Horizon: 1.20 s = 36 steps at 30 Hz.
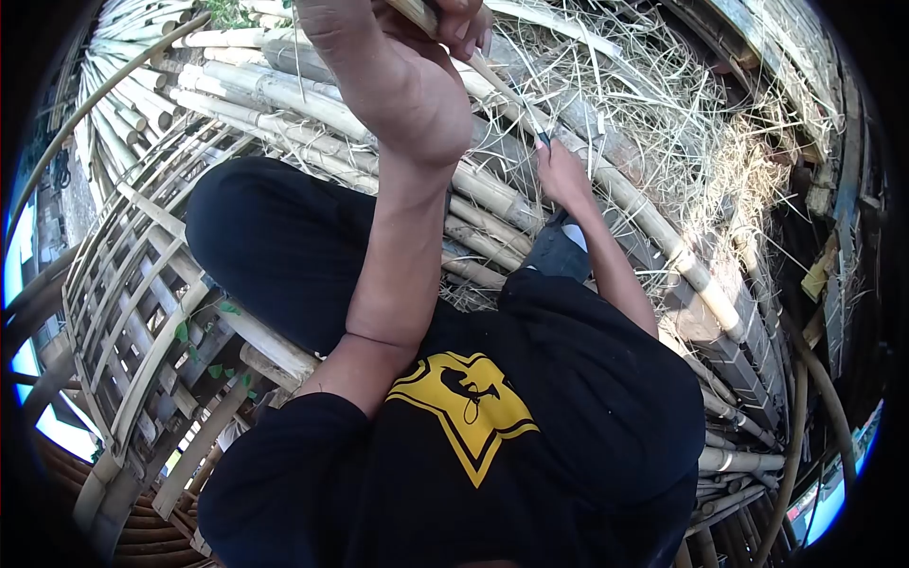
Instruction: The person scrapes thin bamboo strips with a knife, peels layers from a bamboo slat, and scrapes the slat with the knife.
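Note:
My left hand point(402, 71) is raised at the top of the view, its fingers closed round a bamboo strip point(415, 11). A thin length of the strip slants down to the right from the fingers. Lower and to the right, my right hand point(563, 175) is closed on what looks like a knife point(543, 139), of which only a narrow dark part shows. The knife is close to the strip's lower end; whether they touch I cannot tell. My legs are bent, with bamboo poles point(492, 199) in front of them.
Bamboo shavings point(644, 104) cover the ground ahead and to the right. A woven bamboo frame point(142, 293) stands at my left. Cut poles point(118, 114) are stacked at the far left. A long pole point(701, 275) runs diagonally on the right, near wooden boards point(838, 284).

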Each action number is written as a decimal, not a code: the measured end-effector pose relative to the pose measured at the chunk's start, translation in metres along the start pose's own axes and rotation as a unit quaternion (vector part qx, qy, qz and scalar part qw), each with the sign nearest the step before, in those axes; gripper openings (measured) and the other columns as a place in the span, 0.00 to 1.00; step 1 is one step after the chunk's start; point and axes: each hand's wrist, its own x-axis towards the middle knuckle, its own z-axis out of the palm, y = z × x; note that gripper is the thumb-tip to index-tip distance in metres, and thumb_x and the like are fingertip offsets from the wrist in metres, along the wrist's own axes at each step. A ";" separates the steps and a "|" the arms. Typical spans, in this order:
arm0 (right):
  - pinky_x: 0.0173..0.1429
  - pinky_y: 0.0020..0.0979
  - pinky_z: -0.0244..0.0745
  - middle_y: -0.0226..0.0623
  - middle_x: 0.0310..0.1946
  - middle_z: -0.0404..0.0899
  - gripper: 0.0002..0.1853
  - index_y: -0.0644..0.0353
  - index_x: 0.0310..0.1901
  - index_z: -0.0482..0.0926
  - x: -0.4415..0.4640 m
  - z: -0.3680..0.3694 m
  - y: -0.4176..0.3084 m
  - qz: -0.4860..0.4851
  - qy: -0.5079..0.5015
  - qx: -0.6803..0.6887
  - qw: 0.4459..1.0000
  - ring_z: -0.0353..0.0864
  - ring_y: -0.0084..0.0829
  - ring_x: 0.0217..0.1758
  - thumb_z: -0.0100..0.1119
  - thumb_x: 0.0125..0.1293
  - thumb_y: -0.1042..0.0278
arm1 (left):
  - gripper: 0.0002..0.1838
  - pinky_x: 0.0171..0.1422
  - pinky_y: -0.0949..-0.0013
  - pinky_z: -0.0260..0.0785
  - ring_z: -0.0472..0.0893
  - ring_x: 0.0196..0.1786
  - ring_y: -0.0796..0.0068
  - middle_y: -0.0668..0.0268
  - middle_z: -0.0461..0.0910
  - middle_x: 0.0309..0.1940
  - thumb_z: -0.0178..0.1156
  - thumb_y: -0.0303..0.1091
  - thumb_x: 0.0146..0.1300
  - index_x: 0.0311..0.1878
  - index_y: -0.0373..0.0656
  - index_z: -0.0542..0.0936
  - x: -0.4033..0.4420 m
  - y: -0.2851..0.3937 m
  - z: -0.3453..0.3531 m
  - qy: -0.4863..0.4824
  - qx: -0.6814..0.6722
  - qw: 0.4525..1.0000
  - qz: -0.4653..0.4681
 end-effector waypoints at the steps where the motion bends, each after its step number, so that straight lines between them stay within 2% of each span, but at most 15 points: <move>1: 0.53 0.56 0.69 0.67 0.35 0.78 0.23 0.71 0.42 0.73 0.001 -0.001 -0.001 0.005 0.000 -0.005 1.000 0.77 0.63 0.45 0.37 0.73 0.54 | 0.32 0.18 0.75 0.54 0.59 0.16 0.79 0.68 0.64 0.15 0.38 0.66 0.68 0.24 0.44 0.67 0.001 0.009 0.007 0.021 -0.030 0.999 -0.029; 5: 0.46 0.51 0.70 0.57 0.30 0.79 0.25 0.67 0.39 0.71 0.016 0.015 0.022 -0.013 0.032 -0.003 0.999 0.79 0.57 0.38 0.39 0.74 0.47 | 0.28 0.17 0.75 0.52 0.56 0.13 0.80 0.69 0.58 0.12 0.38 0.56 0.71 0.19 0.46 0.62 0.007 0.000 -0.009 -0.042 -0.050 0.993 -0.098; 8: 0.27 0.37 0.70 0.38 0.18 0.72 0.23 0.61 0.36 0.69 0.026 0.015 0.037 -0.017 -0.040 0.135 0.990 0.74 0.35 0.19 0.41 0.74 0.45 | 0.26 0.16 0.75 0.49 0.52 0.12 0.80 0.70 0.54 0.11 0.35 0.49 0.72 0.17 0.47 0.59 0.013 -0.003 -0.013 -0.150 -0.090 0.984 -0.022; 10: 0.16 0.22 0.51 0.22 0.13 0.56 0.21 0.55 0.33 0.66 0.013 -0.006 0.028 0.123 -0.253 0.538 0.795 0.53 0.16 0.11 0.42 0.75 0.44 | 0.27 0.15 0.76 0.47 0.50 0.12 0.81 0.71 0.54 0.11 0.33 0.48 0.73 0.16 0.48 0.58 0.016 -0.004 -0.009 -0.155 -0.099 0.983 -0.019; 11: 0.15 0.20 0.40 0.18 0.14 0.50 0.19 0.51 0.32 0.64 0.008 -0.006 0.021 0.134 -0.240 0.564 0.779 0.44 0.14 0.10 0.39 0.76 0.45 | 0.27 0.15 0.76 0.46 0.50 0.12 0.82 0.71 0.53 0.11 0.32 0.48 0.73 0.16 0.48 0.57 0.017 -0.008 -0.011 -0.159 -0.101 0.982 -0.015; 12: 0.15 0.20 0.40 0.18 0.14 0.50 0.19 0.51 0.32 0.64 0.013 -0.003 0.028 0.133 -0.240 0.563 0.780 0.44 0.14 0.10 0.39 0.76 0.45 | 0.27 0.15 0.76 0.45 0.49 0.12 0.82 0.71 0.53 0.11 0.32 0.47 0.74 0.16 0.48 0.57 0.018 -0.012 -0.013 -0.163 -0.104 0.981 -0.011; 14: 0.15 0.21 0.43 0.19 0.13 0.53 0.21 0.52 0.31 0.64 0.023 0.011 0.047 0.151 -0.332 0.743 0.561 0.47 0.15 0.10 0.38 0.75 0.44 | 0.27 0.15 0.76 0.44 0.49 0.12 0.83 0.71 0.53 0.11 0.33 0.48 0.74 0.17 0.48 0.57 0.012 -0.018 -0.011 -0.127 -0.134 0.983 -0.003; 16: 0.14 0.20 0.44 0.19 0.13 0.52 0.22 0.53 0.31 0.64 0.017 0.013 0.034 0.182 -0.265 0.724 0.610 0.48 0.14 0.10 0.38 0.75 0.43 | 0.27 0.15 0.76 0.44 0.48 0.13 0.83 0.72 0.53 0.11 0.34 0.48 0.74 0.17 0.47 0.57 0.007 -0.024 -0.009 -0.071 -0.166 0.983 -0.036; 20: 0.14 0.21 0.51 0.21 0.14 0.58 0.19 0.55 0.36 0.68 0.011 0.014 0.021 -0.016 -0.056 0.417 0.907 0.53 0.15 0.11 0.41 0.75 0.47 | 0.27 0.15 0.75 0.44 0.47 0.12 0.83 0.73 0.52 0.10 0.34 0.51 0.74 0.17 0.48 0.58 0.014 -0.001 -0.013 -0.098 -0.046 0.994 -0.013; 23: 0.18 0.24 0.57 0.25 0.16 0.62 0.19 0.58 0.36 0.69 0.006 0.004 0.005 -0.038 0.029 0.363 0.931 0.59 0.17 0.14 0.43 0.75 0.49 | 0.28 0.14 0.75 0.43 0.47 0.12 0.83 0.74 0.51 0.10 0.34 0.52 0.73 0.17 0.49 0.58 0.016 0.008 -0.010 -0.090 -0.019 0.996 -0.015; 25: 0.30 0.36 0.65 0.40 0.19 0.71 0.19 0.64 0.37 0.71 -0.002 -0.007 -0.005 -0.066 0.088 0.272 0.956 0.72 0.31 0.23 0.46 0.73 0.52 | 0.28 0.14 0.75 0.42 0.46 0.11 0.83 0.74 0.51 0.10 0.34 0.53 0.73 0.17 0.49 0.58 0.013 0.013 -0.005 -0.070 0.003 0.998 0.004; 29: 0.29 0.29 0.62 0.31 0.19 0.68 0.19 0.63 0.37 0.71 -0.013 -0.016 -0.016 -0.074 0.103 0.283 0.951 0.66 0.22 0.23 0.44 0.75 0.52 | 0.28 0.13 0.75 0.42 0.45 0.11 0.83 0.74 0.51 0.09 0.35 0.53 0.73 0.16 0.49 0.57 0.014 0.016 -0.002 -0.060 0.014 0.998 -0.008; 32: 0.30 0.30 0.62 0.33 0.20 0.68 0.18 0.63 0.38 0.72 -0.021 -0.021 -0.021 -0.098 0.129 0.232 0.959 0.66 0.23 0.23 0.43 0.75 0.54 | 0.28 0.13 0.75 0.42 0.46 0.11 0.84 0.74 0.51 0.09 0.36 0.52 0.73 0.16 0.49 0.57 0.013 0.010 -0.005 -0.012 -0.410 0.907 -0.091; 34: 0.30 0.31 0.62 0.34 0.20 0.69 0.17 0.63 0.39 0.72 -0.020 -0.024 -0.024 -0.115 0.138 0.228 0.957 0.66 0.24 0.23 0.43 0.75 0.55 | 0.27 0.13 0.75 0.43 0.47 0.11 0.84 0.74 0.52 0.10 0.36 0.50 0.73 0.16 0.48 0.56 0.008 -0.010 -0.013 -0.062 -0.041 0.997 0.017; 36: 0.29 0.30 0.62 0.32 0.19 0.68 0.17 0.63 0.39 0.73 -0.019 -0.026 -0.025 -0.118 0.139 0.235 0.955 0.66 0.23 0.23 0.43 0.75 0.55 | 0.27 0.13 0.75 0.43 0.47 0.11 0.84 0.73 0.53 0.11 0.36 0.48 0.74 0.16 0.47 0.55 0.007 -0.015 -0.009 -0.056 0.002 0.998 0.025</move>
